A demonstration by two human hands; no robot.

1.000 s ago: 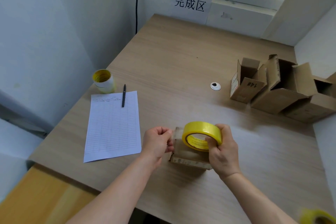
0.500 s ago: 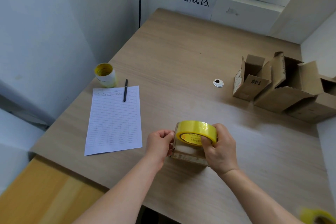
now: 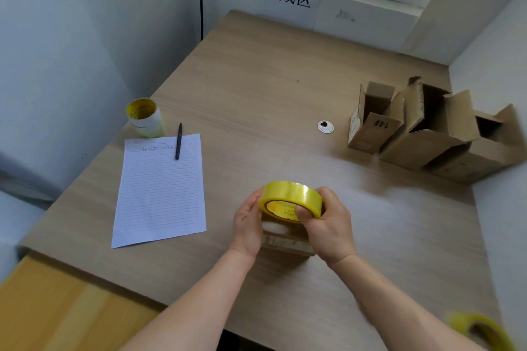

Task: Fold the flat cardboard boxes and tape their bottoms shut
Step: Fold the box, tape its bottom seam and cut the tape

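A small cardboard box stands on the wooden table near its front edge, mostly hidden by my hands. Over it my right hand grips a yellow tape roll, fingers curled into its core. My left hand is against the roll's left side and the box, fingers curved round them. A bit of clear tape shows between roll and box. Three folded boxes lie on their sides at the right, open ends facing away.
A lined sheet of paper with a black pen lies at the left, a stack of yellow tape rolls behind it. A cable grommet sits mid-table. Another yellow roll is at the bottom right corner.
My right hand has lowered the tape roll onto the box. My left hand has moved right from the box's left edge up against the roll.
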